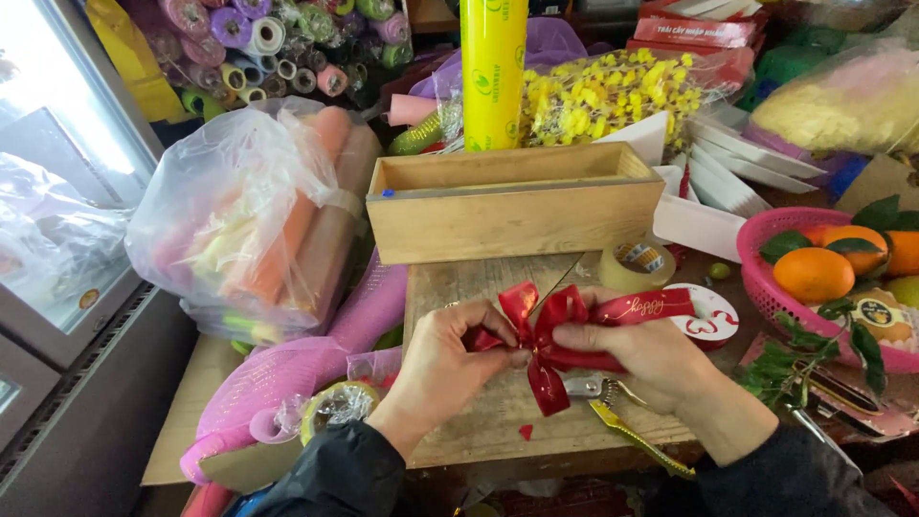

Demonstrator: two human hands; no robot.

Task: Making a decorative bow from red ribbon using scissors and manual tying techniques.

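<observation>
A red ribbon bow [538, 337] with gold print is held over a wooden board [459, 287]. My left hand [450, 359] pinches the bow's left loop and centre. My right hand [641, 354] grips the right side, where a ribbon strand [639, 307] runs off toward a ribbon spool [710, 316]. One red tail hangs down below the knot. Scissors with yellow handles [622, 421] lie on the board under my right wrist.
An open wooden box [512, 201] stands behind the board, with a roll of clear tape [636, 265] to its right. A pink basket [766, 278] of oranges sits at the right. A plastic bag [239, 220] of paper rolls and pink mesh [287, 373] lie left.
</observation>
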